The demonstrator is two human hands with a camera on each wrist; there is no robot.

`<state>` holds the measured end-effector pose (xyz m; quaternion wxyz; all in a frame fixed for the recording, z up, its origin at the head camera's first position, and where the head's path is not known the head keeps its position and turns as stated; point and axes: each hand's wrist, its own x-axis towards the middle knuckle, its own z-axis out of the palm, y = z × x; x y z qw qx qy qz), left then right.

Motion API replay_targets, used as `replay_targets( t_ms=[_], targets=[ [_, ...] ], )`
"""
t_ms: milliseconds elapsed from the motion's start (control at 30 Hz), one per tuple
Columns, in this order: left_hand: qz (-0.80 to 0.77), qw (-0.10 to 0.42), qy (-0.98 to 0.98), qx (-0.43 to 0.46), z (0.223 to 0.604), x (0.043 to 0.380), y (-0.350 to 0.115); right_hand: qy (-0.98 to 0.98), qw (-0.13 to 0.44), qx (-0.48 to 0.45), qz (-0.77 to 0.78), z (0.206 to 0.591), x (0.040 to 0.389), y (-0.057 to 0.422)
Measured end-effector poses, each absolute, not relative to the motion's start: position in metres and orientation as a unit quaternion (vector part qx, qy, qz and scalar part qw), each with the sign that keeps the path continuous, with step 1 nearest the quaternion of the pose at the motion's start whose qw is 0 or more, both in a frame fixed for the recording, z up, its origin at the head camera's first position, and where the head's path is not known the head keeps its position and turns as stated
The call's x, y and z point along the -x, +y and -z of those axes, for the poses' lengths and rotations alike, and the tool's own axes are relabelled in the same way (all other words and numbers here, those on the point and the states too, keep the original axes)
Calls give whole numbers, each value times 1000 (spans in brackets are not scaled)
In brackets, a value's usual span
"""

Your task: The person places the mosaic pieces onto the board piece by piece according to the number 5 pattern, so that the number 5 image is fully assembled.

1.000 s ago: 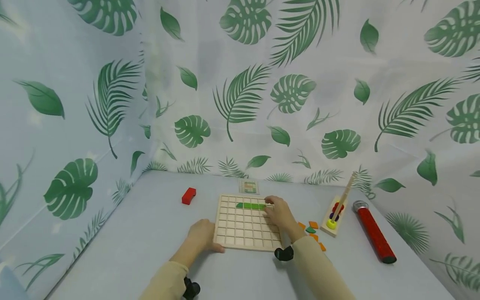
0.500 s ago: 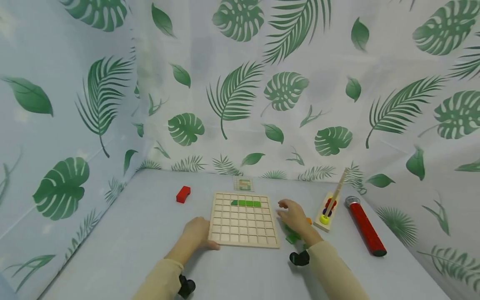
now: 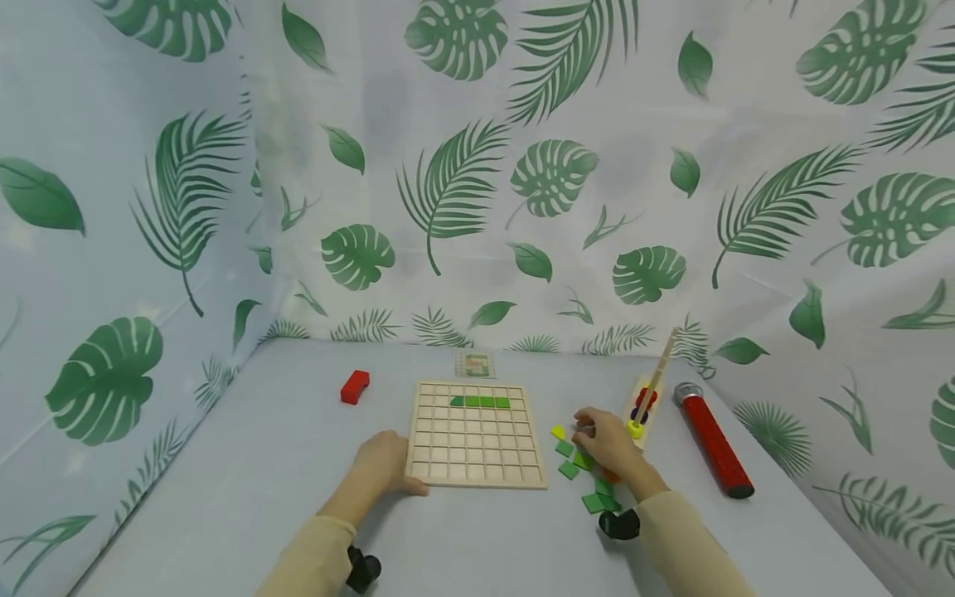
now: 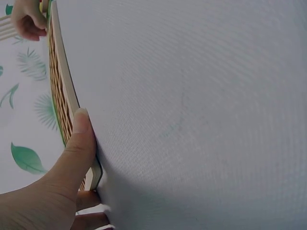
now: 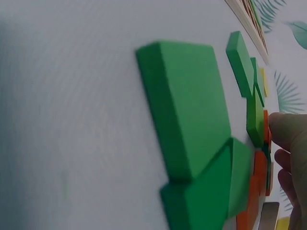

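Observation:
A wooden grid board (image 3: 470, 452) lies on the table, with a short row of green pieces (image 3: 481, 402) near its far side. My left hand (image 3: 382, 462) grips the board's near left corner, thumb along the front edge and fingers at the side. To the right of the board, my right hand (image 3: 608, 444) is over a loose pile of wooden tiles, its fingers bent. In the right wrist view the thumb tip is right at an orange tile (image 5: 266, 127); whether it is pinched, I cannot tell. Green tiles (image 3: 593, 503) lie close by, and a yellow tile (image 3: 558, 432) sits nearer the board.
Behind the board lies a small pattern card (image 3: 475, 364). A red block (image 3: 354, 387) stands at the back left. Right of the tiles are a wooden peg stand with coloured beads (image 3: 634, 429) and a red microphone-like cylinder (image 3: 716, 448). Leaf-printed cloth (image 3: 448, 307) hangs behind and beside the table.
My right hand has left the far right part of the board, where the green row ends, and moved right to the loose tiles. My left hand stays at the board's corner.

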<state>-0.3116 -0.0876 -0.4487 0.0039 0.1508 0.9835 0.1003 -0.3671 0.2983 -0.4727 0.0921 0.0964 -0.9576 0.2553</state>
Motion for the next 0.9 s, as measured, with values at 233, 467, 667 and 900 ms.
replay_targets(
  t_ms=[233,467,667,900],
  targets=[
    [-93,-1,984,-153,449,311,-89,-964,63,-82,-244,471,363,307],
    [-98,2,984,-151,449,311,-89,-962,56,-81,-253,471,360,310],
    [-99,-1,983,-155,449,310,-89,-962,62,-76,-255,472,362,308],
    [-93,1,983,-159,446,310,-88,-961,83,-77,-254,472,369,309]
  ],
)
